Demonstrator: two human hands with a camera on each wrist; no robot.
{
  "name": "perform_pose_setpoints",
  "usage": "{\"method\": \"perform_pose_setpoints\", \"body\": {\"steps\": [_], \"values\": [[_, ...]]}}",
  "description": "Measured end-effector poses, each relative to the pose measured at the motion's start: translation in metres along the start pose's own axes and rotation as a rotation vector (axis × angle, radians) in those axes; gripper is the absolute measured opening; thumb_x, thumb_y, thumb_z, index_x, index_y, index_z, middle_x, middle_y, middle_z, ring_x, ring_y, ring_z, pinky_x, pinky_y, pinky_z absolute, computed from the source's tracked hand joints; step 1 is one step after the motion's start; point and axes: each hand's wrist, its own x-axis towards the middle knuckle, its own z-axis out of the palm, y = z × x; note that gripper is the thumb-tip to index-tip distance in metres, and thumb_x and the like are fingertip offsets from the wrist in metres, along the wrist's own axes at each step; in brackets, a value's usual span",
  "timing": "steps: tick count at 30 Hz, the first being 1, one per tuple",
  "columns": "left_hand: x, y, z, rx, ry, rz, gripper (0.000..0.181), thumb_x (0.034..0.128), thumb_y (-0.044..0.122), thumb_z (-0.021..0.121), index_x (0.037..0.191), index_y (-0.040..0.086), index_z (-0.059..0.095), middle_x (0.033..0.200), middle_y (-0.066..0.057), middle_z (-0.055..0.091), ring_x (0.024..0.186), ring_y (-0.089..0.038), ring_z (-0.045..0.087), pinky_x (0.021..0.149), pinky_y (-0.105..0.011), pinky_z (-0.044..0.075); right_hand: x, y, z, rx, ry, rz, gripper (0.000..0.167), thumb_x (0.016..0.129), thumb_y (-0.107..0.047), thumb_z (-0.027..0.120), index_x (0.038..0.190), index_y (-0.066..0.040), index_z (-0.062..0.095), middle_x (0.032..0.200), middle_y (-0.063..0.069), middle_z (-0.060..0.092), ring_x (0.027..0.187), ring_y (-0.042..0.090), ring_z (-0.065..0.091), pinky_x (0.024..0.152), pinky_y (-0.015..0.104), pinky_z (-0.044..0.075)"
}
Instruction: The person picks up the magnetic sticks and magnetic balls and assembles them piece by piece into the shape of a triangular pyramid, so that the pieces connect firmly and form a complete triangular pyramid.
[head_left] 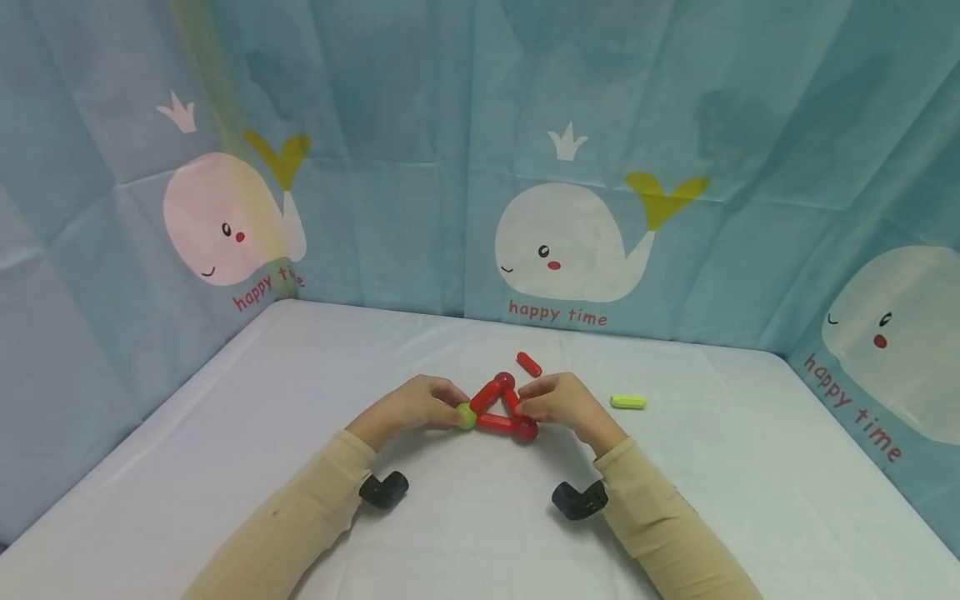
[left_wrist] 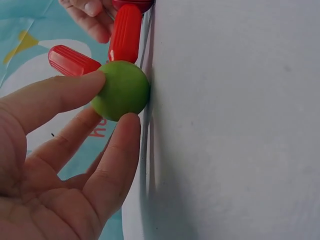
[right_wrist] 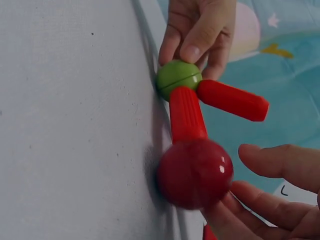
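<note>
On the white tabletop, three red sticks and three balls form a triangle. My left hand point(head_left: 416, 407) pinches the green ball point(left_wrist: 122, 91) at its left corner between thumb and fingertips. My right hand point(head_left: 562, 404) is at the right side, its fingers touching around the near red ball point(right_wrist: 195, 174) and the right red stick point(head_left: 512, 402). In the right wrist view, one fingertip point(right_wrist: 250, 152) stands apart from that ball. Another red ball point(head_left: 505, 380) tops the far corner. The front red stick point(head_left: 495, 422) and left red stick point(head_left: 486, 396) meet at the green ball.
A loose red stick point(head_left: 528, 364) lies behind the triangle, and a yellow-green stick point(head_left: 628, 402) to the right of my right hand. Black devices point(head_left: 384, 490) sit under both wrists. A blue curtain point(head_left: 375, 242) with whale prints stands behind the table point(head_left: 465, 533).
</note>
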Motion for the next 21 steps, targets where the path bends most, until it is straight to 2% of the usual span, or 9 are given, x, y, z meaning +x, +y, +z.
{"method": "perform_pose_setpoints", "body": {"steps": [4, 11, 14, 16, 21], "values": [[-0.0003, -0.0011, -0.0028, 0.004, 0.025, -0.003, 0.031, 0.0805, 0.021, 0.078, 0.111, 0.017, 0.075, 0.110, 0.000, 0.071, 0.098, -0.017, 0.061, 0.084, -0.032, 0.051, -0.0006, 0.0018, -0.0019, 0.005, -0.037, 0.007, 0.025, 0.087, -0.015, 0.073, 0.110, -0.004, 0.073, 0.098, 0.006, 0.075, 0.081, 0.015, 0.071, 0.082, 0.031, 0.058], [0.0029, -0.0020, -0.0024, -0.023, 0.081, -0.011, 0.030, 0.0835, 0.014, 0.075, 0.113, 0.011, 0.073, 0.116, -0.006, 0.071, 0.103, -0.019, 0.063, 0.096, -0.039, 0.053, -0.0009, 0.0044, -0.0025, -0.047, -0.050, -0.008, 0.020, 0.085, -0.018, 0.075, 0.102, -0.007, 0.076, 0.089, 0.003, 0.076, 0.083, 0.015, 0.069, 0.079, 0.030, 0.055], [0.0026, -0.0016, -0.0021, -0.004, 0.087, -0.024, 0.031, 0.0825, 0.018, 0.077, 0.112, 0.013, 0.073, 0.115, -0.004, 0.070, 0.101, -0.018, 0.063, 0.094, -0.037, 0.053, 0.0004, 0.0045, -0.0022, -0.025, -0.058, 0.002, 0.020, 0.087, -0.016, 0.073, 0.103, -0.004, 0.075, 0.088, 0.005, 0.076, 0.080, 0.015, 0.072, 0.079, 0.029, 0.057], [0.0023, -0.0014, -0.0021, 0.014, 0.082, -0.030, 0.030, 0.0824, 0.020, 0.077, 0.112, 0.014, 0.072, 0.113, -0.002, 0.070, 0.098, -0.017, 0.064, 0.090, -0.035, 0.053, 0.0015, 0.0043, -0.0014, 0.000, -0.055, 0.017, 0.023, 0.088, -0.014, 0.072, 0.107, -0.001, 0.073, 0.092, 0.008, 0.076, 0.080, 0.016, 0.073, 0.079, 0.028, 0.059], [0.0014, -0.0010, -0.0028, 0.026, 0.063, 0.000, 0.029, 0.0832, 0.018, 0.077, 0.111, 0.012, 0.073, 0.109, -0.002, 0.072, 0.092, -0.014, 0.066, 0.086, -0.032, 0.055, 0.0042, 0.0056, 0.0012, 0.050, -0.037, 0.030, 0.039, 0.088, -0.010, 0.073, 0.124, 0.003, 0.064, 0.115, 0.016, 0.070, 0.089, 0.020, 0.073, 0.082, 0.032, 0.060]]}}
